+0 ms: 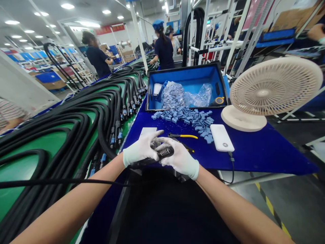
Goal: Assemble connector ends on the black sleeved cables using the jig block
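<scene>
My left hand [139, 149], in a white glove, is closed round a black cable connector [166, 152] with a spring-like coil near its end. My gloved right hand [179, 158] meets it from the other side, its fingers wrapped round the connector's end. Both hands are close together above the front edge of the blue-covered table [250, 149]. Just beyond them lie cutting pliers with yellow handles [188, 136]. A flat white object [147, 131] is partly covered by my left hand. Small blue plastic clips [189, 117] lie in a loose heap further back.
A blue bin [184, 76] holds bagged clips and clear plastic. To the right stand a white power bank [222, 138] with a cord and a beige fan [243, 118]. Thick black hoses [83, 112] cover the green bench at left. Other people work in the background.
</scene>
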Demonstrator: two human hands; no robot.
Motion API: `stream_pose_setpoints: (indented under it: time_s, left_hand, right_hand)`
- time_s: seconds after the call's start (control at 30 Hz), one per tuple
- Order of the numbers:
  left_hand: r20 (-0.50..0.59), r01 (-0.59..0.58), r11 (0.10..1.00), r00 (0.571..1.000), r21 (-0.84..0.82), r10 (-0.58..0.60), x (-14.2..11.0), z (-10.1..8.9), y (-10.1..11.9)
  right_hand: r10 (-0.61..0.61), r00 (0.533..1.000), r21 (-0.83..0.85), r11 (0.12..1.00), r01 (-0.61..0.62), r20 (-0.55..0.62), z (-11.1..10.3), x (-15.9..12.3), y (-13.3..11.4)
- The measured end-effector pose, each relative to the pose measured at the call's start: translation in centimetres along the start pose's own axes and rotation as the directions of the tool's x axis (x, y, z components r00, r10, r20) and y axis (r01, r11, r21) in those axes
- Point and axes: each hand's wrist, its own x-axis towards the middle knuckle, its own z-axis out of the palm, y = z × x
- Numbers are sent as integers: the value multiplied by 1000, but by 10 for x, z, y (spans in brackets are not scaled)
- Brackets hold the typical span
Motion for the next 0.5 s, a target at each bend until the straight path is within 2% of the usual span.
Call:
stream_pose_setpoints:
  time_s: [0.03, 0.1, 0.17, 0.2, 0.23, 0.27, 0.3, 0.37, 0.4, 0.43, 0.47, 0.5]
  left_hand:
    - [-35, 1, 1000, 999, 30, 0, -2, 1, 2]
    - [-223, -11, 992, 974, 124, 39, -14, 7, 7]
    - [-449, -1, 982, 889, 187, 87, -33, 17, 8]
    - [-516, 12, 988, 854, 156, 71, -42, 23, 6]
    - [-551, 32, 998, 834, 47, -1, -51, 28, 4]
    - [-562, 25, 989, 821, -144, -103, -57, 32, 0]
    - [-564, -16, 931, 799, -366, -208, -61, 34, -4]
    - [-565, -208, 671, 738, -712, -370, -63, 30, -10]
    - [-585, -326, 548, 702, -771, -406, -61, 24, -11]
    - [-615, -415, 478, 673, -774, -411, -58, 16, -11]
    - [-650, -466, 470, 655, -749, -386, -54, 6, -8]
    - [-685, -486, 510, 644, -710, -340, -49, -4, -5]
  right_hand:
    - [-13, 1000, -18, 1000, 13, -11, -1, 1, -1]
    - [-21, 998, -42, 999, 19, -51, -3, 2, 0]
    - [-23, 991, 9, 1000, 25, -135, -1, 0, 2]
    - [-32, 981, 56, 998, 43, -190, 2, -2, 4]
    - [-46, 971, 96, 993, 70, -233, 6, -4, 6]
    - [-63, 970, 116, 989, 92, -235, 9, -6, 8]
    - [-81, 981, 106, 989, 101, -177, 11, -5, 10]
    - [-95, 991, -29, 995, 98, 89, 6, 6, 12]
    - [-75, 978, -158, 982, 106, 192, -1, 17, 12]
    - [-35, 970, -319, 941, 112, 239, -11, 31, 13]
    - [-14, 985, -502, 859, 100, 172, -24, 49, 14]
    - [-25, 999, -708, 706, -1, -26, -37, 69, 16]
